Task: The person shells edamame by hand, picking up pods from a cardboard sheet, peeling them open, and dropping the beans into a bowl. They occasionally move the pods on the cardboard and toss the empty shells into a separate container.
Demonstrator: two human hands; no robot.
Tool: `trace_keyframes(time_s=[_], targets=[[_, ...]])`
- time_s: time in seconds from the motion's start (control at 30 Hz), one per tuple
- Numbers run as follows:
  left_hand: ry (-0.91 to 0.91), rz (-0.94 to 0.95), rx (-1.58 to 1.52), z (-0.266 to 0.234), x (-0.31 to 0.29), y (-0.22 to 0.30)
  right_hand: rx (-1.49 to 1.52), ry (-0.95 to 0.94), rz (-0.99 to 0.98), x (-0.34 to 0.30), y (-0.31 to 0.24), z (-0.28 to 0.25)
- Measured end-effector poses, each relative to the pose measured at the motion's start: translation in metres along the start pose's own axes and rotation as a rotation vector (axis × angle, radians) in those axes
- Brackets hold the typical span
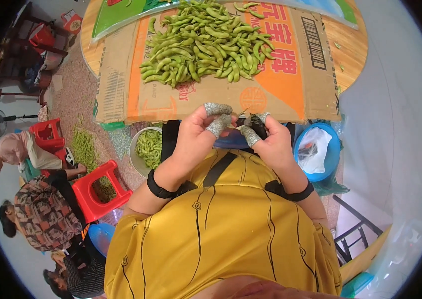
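Both my hands meet just off the near edge of a flattened cardboard sheet, over my lap. Grey wrapping covers the thumb and fingertip ends on each. My left hand is closed in a pinch; what lies between its fingertips is too small to make out. My right hand is closed round a small blackish object, whose kind I cannot tell. A thin strip shows between the two hands. Beyond them, a heap of green soybean pods lies on the cardboard.
The cardboard covers a wooden table. A white bowl of green pods stands at lower left, a blue basin with a white bag at right. Red stools, pods scattered on the floor and several seated people are at left.
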State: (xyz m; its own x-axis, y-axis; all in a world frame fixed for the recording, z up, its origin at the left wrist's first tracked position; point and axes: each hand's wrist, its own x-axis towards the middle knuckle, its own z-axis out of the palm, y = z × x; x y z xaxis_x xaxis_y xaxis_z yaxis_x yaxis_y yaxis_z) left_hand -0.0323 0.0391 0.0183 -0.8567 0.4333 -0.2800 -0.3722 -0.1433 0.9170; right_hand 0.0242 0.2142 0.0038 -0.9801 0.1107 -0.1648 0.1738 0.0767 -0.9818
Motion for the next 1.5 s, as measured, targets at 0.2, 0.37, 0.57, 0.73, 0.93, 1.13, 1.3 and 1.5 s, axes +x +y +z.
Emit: trace_keyframes(time_s=[0.2,0.37,0.57,0.73,0.93,1.13,1.3,1.5], targets=[[-0.166,0.07,0.159,0.004,-0.001,-0.008,0.149,-0.027,-0.01,-0.001,0.002,0.002],[-0.092,0.096,0.324,0.006,-0.005,-0.006,-0.001,0.001,0.035,-0.002,0.002,0.003],[-0.053,0.193,0.463,-0.002,-0.006,-0.006,-0.626,0.001,-0.099,-0.002,-0.006,0.001],[0.017,0.128,0.624,-0.048,-0.026,0.01,-0.744,-0.086,-0.3,-0.005,-0.008,-0.004],[0.146,0.074,1.305,-0.116,-0.062,0.018,-0.946,-0.168,-0.158,0.011,-0.038,-0.003],[0.272,0.264,1.247,-0.073,-0.05,0.039,-0.987,-0.261,-0.164,0.009,-0.037,0.008],[0.305,0.803,1.36,-0.022,0.007,0.05,-0.84,-0.23,-0.236,-0.005,-0.027,0.006],[0.553,0.862,1.522,-0.001,0.085,0.047,-0.819,-0.136,-0.241,-0.018,-0.025,0.0]])
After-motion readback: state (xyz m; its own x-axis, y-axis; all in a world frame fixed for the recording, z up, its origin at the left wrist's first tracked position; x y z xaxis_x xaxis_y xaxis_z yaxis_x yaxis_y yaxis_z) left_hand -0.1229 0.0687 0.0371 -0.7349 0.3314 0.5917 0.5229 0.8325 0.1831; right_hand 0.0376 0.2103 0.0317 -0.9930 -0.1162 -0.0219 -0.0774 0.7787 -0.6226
